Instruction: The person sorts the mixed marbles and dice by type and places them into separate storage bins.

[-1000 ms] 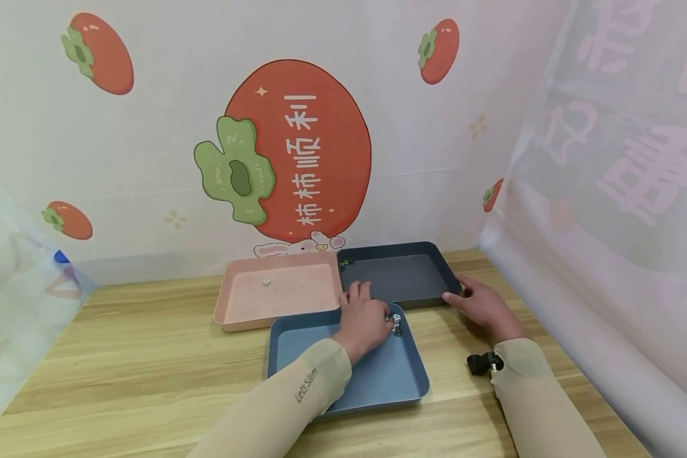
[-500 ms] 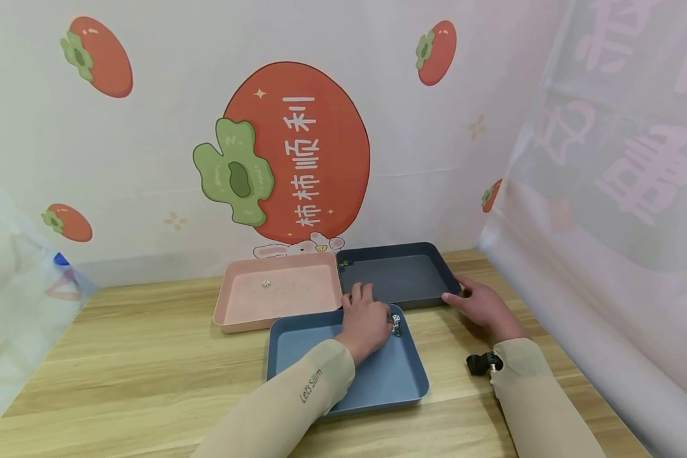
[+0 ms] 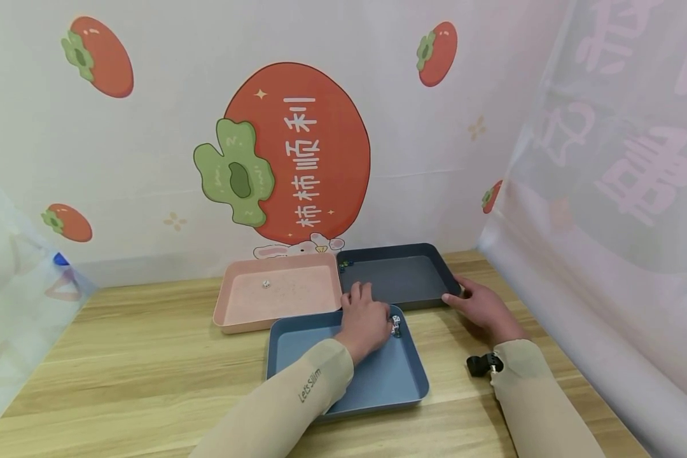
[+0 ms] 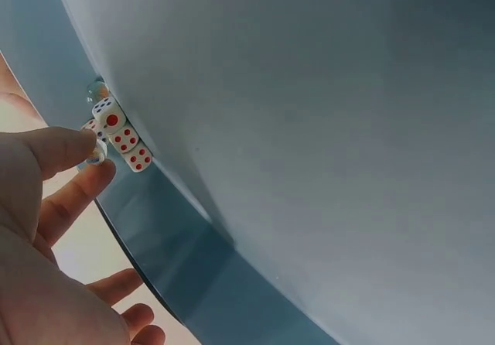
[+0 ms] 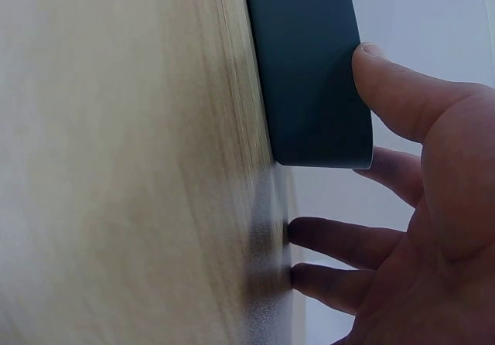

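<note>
Now a marble (image 4: 95, 156) is pinched above the blue tray's wall

The left hand (image 3: 365, 323) reaches into the blue tray (image 3: 378, 381), near its far right corner. As the left wrist view shows, the thumb and the forefinger grip the marble between their tips; it is glassy and partly hidden by them. Just beside it, white dice (image 4: 124, 138) with red and blue dots lie in a row along the foot of the tray's wall, one more die being half covered behind the thumb. A second, greenish marble (image 4: 96, 91) touches the end of this row.

The right hand (image 3: 483, 308) holds the near right corner of the dark grey tray (image 3: 401, 277), with its thumb at the rim and its forefinger behind the wall. In that tray's left end lie small green and blue pieces (image 3: 346, 264), too small to tell exactly. The pink tray (image 3: 298, 302) stands at the left of it, touching, and carries a single die (image 3: 266, 284). All three trays stand on a wood-grain table (image 3: 149, 369), before a white cloth (image 3: 166, 159) printed with persimmons.
</note>
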